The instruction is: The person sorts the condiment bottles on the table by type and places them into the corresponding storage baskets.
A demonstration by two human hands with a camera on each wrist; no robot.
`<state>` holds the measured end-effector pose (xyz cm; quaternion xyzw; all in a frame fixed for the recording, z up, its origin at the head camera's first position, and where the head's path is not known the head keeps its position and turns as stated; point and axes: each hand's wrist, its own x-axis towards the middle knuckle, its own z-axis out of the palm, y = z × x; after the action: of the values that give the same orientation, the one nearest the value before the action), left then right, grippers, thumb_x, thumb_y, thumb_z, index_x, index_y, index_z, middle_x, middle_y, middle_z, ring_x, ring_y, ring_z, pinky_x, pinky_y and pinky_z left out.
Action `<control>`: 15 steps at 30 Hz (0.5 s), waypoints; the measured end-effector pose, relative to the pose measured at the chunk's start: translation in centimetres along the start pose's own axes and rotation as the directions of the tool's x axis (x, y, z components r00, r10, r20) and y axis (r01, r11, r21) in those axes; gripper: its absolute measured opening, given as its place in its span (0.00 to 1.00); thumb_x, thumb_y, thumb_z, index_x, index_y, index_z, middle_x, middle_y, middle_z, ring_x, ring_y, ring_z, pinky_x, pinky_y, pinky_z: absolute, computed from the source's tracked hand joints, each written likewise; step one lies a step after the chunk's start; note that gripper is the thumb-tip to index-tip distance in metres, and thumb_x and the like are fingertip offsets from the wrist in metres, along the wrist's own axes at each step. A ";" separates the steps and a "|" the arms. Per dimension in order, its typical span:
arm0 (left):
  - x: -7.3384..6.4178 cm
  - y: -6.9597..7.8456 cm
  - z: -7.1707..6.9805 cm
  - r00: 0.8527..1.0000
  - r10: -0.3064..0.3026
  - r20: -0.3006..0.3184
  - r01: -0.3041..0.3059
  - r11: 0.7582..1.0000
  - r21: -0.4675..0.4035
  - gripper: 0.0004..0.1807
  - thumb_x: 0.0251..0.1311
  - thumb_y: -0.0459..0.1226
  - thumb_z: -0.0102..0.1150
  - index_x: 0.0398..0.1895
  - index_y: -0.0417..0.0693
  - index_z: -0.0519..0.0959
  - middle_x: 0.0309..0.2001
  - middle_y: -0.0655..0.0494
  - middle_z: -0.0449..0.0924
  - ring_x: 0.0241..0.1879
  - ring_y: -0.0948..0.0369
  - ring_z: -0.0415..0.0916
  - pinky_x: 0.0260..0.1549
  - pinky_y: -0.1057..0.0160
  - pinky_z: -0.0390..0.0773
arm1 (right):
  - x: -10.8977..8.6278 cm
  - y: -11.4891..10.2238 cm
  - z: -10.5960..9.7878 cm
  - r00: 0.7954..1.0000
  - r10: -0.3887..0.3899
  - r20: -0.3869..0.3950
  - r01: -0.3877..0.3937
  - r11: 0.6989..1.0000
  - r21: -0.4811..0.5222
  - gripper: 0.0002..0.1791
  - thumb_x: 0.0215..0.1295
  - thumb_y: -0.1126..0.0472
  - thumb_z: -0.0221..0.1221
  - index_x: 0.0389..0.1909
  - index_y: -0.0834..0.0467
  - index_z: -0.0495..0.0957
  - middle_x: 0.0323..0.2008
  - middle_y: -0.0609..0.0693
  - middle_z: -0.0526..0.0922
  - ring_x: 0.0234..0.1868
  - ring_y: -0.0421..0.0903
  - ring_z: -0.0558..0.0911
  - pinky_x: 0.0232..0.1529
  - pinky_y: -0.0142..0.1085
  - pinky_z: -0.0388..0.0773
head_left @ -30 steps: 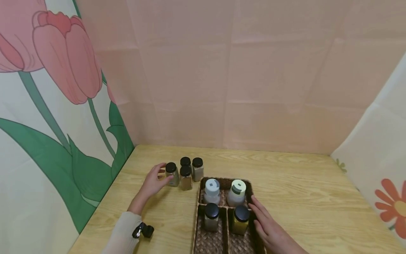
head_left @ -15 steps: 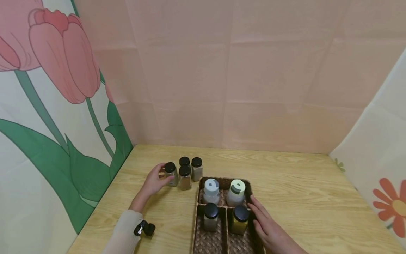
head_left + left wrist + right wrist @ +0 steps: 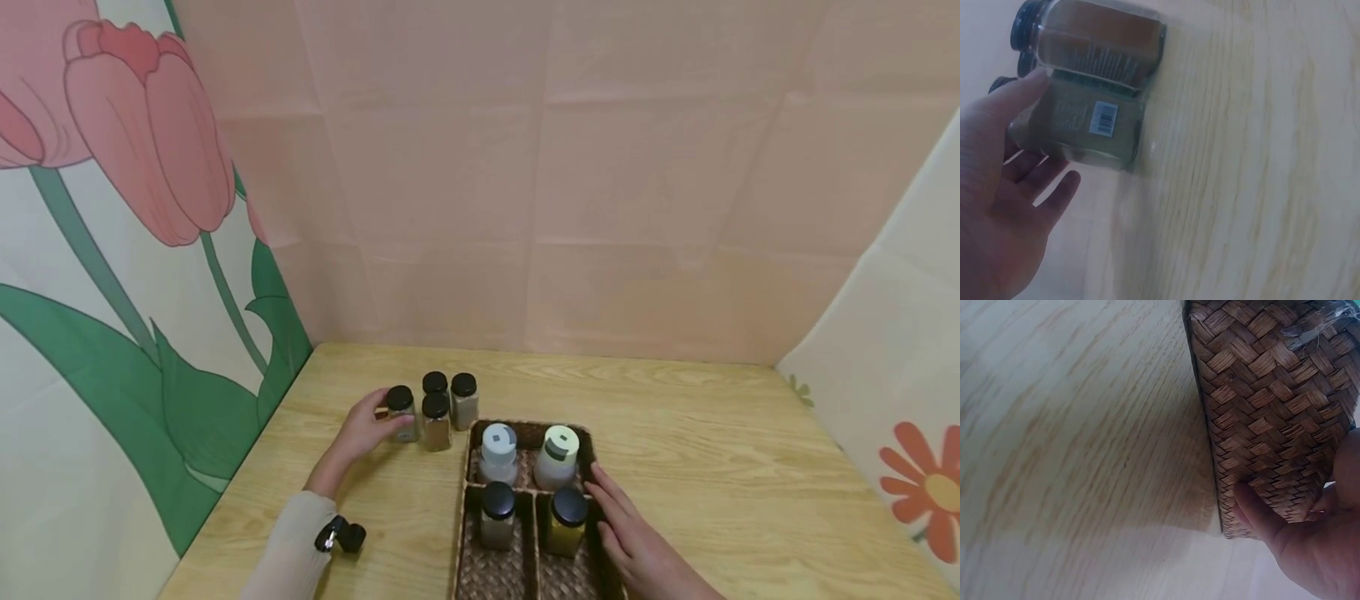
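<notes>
In the head view my left hand (image 3: 365,432) is at a black-lidded glass spice jar (image 3: 402,423) on the table, the leftmost of a small cluster. My thumb lies across the jar's near face and the fingers reach round behind it. The left wrist view shows this spice jar (image 3: 1085,122) with a barcode label, tight beside a jar of brown powder (image 3: 1100,40). My right hand (image 3: 630,533) rests along the outer right wall of a woven divided basket (image 3: 460,542). In the right wrist view its fingers touch the basket's woven side (image 3: 1266,425).
Beside the held jar stand a brown-powder jar (image 3: 437,429), a pale-powder jar (image 3: 465,408) and another black-lidded jar (image 3: 434,382) behind. Inside the basket are a white-capped bottle (image 3: 499,454), a pale-green-capped bottle (image 3: 557,458), a dark-lidded jar (image 3: 497,517) and a yellow-content jar (image 3: 567,525).
My left fingers have closed in on the leftmost spice jar, narrowing the gap between hand and jar. The right hand, the basket and the other jars hold their places.
</notes>
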<state>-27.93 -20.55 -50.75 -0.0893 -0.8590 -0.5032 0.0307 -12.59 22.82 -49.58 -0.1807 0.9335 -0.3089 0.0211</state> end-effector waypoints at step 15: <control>-0.7 1.1 -0.1 0.992 0.014 -0.122 -0.008 0.999 0.049 0.30 0.50 0.49 0.79 0.55 0.47 0.83 0.43 0.55 0.86 0.50 0.53 0.82 0.56 0.47 0.80 | 0.0 -0.2 0.0 1.000 0.004 -0.009 -0.004 1.000 -0.002 0.27 0.77 0.65 0.51 0.74 0.62 0.64 0.80 0.55 0.51 0.76 0.52 0.57 0.69 0.48 0.68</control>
<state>-27.07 -20.17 -49.81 -0.0624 -0.8670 -0.4864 0.0884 -12.54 22.67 -49.42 -0.1776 0.9343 -0.3088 0.0174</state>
